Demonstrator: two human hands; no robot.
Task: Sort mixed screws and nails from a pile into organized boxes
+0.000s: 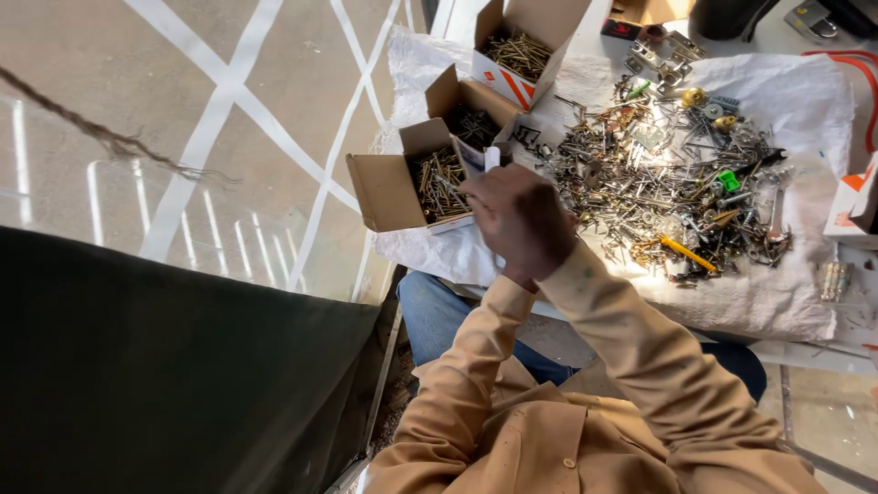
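Screws (437, 181) in the nearest of three open boxes (389, 192) on the desk (750, 302), your hands (519, 220) clasped together just beside it, knuckles up, grip unclear, hardware heap (668, 183) to the right.

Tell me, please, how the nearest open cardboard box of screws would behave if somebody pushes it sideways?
The nearest cardboard box looks well filled with screws, so it is probably heavy for its size. It sits on wrinkled white cloth, which would likely bunch rather than let it slide. Its thin open flaps may bend if pushed there.
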